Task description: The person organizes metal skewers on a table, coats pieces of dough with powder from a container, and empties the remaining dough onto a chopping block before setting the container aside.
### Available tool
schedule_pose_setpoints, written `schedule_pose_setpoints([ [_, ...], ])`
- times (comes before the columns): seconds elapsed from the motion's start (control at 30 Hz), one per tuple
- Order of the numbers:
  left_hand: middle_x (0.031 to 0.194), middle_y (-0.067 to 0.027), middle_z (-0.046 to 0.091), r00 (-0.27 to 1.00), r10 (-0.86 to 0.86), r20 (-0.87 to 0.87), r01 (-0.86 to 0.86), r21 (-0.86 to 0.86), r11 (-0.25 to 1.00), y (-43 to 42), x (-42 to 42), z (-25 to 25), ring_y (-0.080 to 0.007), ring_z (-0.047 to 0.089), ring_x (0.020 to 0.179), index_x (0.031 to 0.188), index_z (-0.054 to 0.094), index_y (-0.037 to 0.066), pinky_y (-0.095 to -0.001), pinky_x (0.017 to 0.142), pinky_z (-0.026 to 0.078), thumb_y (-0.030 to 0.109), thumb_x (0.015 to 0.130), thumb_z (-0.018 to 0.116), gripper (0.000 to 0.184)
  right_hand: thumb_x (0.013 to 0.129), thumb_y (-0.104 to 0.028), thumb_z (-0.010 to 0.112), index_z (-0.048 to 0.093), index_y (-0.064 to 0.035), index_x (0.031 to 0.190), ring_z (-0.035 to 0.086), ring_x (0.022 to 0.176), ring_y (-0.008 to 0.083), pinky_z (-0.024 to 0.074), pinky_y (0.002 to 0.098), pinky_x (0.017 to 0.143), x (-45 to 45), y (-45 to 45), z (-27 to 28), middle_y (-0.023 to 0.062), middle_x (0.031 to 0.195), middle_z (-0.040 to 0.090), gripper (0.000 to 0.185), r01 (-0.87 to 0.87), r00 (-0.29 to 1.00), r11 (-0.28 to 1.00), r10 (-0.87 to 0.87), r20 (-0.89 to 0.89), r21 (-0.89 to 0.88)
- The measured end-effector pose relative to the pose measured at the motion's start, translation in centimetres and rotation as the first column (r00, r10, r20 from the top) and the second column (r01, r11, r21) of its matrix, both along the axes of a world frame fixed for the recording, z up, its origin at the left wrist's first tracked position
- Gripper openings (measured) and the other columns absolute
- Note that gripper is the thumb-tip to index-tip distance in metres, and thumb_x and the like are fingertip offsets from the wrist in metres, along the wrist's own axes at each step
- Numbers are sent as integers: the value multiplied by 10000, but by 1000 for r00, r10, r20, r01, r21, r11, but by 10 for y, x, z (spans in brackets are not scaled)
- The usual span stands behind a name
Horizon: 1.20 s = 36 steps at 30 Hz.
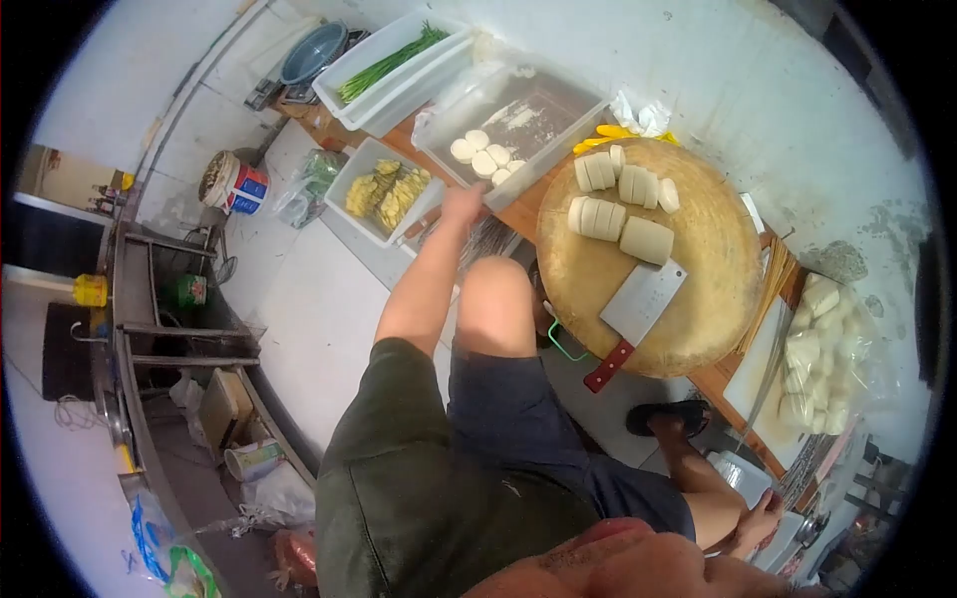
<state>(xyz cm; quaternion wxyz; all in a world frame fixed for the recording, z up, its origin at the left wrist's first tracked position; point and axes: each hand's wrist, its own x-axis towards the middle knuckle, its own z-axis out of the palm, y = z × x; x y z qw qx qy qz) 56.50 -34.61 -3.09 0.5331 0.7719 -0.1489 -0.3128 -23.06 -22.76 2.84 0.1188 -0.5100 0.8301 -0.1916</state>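
My left hand (pixel 463 205) reaches forward to the near corner of a large translucent plastic bin (pixel 558 140). Its fingers look closed around the rim, though they are partly hidden. Inside that bin lie several round white slices (pixel 483 159) and some white powder. Just left of the hand, a smaller white bin (pixel 349 211) holds yellow, crinkled pieces of food (pixel 374 187). Low at the right, my right hand (pixel 763 523) is beside my leg, close to a clear plastic container (pixel 743 476); its fingers are hard to make out.
A round wooden chopping block (pixel 698 249) carries sliced white cylinders (pixel 598 217) and a red-handled cleaver (pixel 646 299). Right of it lies a bag of white pieces (pixel 822 349). Green stalks (pixel 394 62) fill a back bin. A bucket (pixel 234 184) and metal rack (pixel 189 329) stand left.
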Motion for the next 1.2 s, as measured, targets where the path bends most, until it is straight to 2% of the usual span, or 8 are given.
schedule_pose_setpoints([
  [0.17, 553, -102, 552, 993, -99, 61, 96, 50, 994, 50, -17, 2, -174, 516, 441, 666, 588, -50, -318, 434, 416, 240, 794, 639, 321, 925, -305, 558, 588, 34, 1130, 597, 1018, 286, 456, 351, 887, 0, -11, -2, 180, 1076, 640, 398, 3, 1000, 999, -3, -3, 31],
  [0.33, 738, -239, 641, 797, -442, 412, 223, 480, 849, 86, -24, 36, -406, 620, 716, 788, 671, -24, -452, 705, 474, 509, 867, 508, 563, 922, -318, 562, 599, 33, 1132, 599, 1033, 298, 459, 370, 890, 18, -18, 17, 191, 1116, 632, 411, 0, 991, 982, 26, -135, 188],
  [0.5, 845, -247, 643, 745, -180, 643, 54, 211, 976, 17, 16, 53, -403, 617, 812, 894, 669, -14, -458, 742, 478, 392, 848, 573, 419, 933, -307, 545, 565, 82, 1151, 589, 1038, 338, 454, 396, 901, -21, -17, -21, 224, 1133, 616, 446, -48, 998, 997, 45, 41, 64],
  [0.57, 893, -232, 653, 613, -322, 722, 156, 289, 944, -32, 35, 28, -371, 635, 845, 859, 656, -19, -428, 753, 495, 278, 850, 564, 311, 939, -301, 537, 551, 100, 1156, 579, 1049, 357, 447, 399, 912, -9, -19, -12, 238, 1152, 603, 457, -82, 997, 989, 81, 18, 125],
  [0.77, 1035, -135, 671, 515, -730, 449, 126, 803, 583, -99, 65, -8, -294, 627, 1024, 1040, 682, 78, -386, 870, 499, 153, 798, 593, 269, 952, -292, 508, 528, 121, 1175, 543, 1099, 380, 413, 398, 956, -11, -17, -7, 260, 1209, 564, 470, -35, 999, 968, 27, 34, 250],
  [0.87, 1050, -124, 667, 524, -704, 479, 31, 816, 578, -105, 66, -16, -276, 625, 1030, 1061, 679, 105, -389, 859, 492, 174, 810, 578, 278, 954, -297, 505, 525, 117, 1185, 553, 1092, 350, 423, 391, 947, -36, -11, -23, 251, 1196, 571, 474, 26, 999, 967, -34, 29, 254],
  [0.97, 1053, -107, 670, 303, -723, 621, -87, 774, 628, -104, 73, -35, -259, 636, 1004, 1027, 686, 116, -394, 843, 485, 189, 835, 541, 252, 952, -311, 510, 534, 112, 1176, 577, 1054, 316, 451, 378, 908, -50, -11, -32, 234, 1157, 591, 480, 102, 982, 962, -137, 127, 255],
  [1.2, 1009, -151, 675, 186, -799, 571, 82, 802, 592, -111, 71, -4, -293, 645, 969, 1003, 657, 68, -419, 818, 494, 175, 827, 522, 246, 947, -348, 510, 572, 80, 1114, 612, 886, 296, 485, 375, 783, -2, -23, -8, 208, 1029, 633, 464, -29, 999, 973, 25, 21, 228],
])
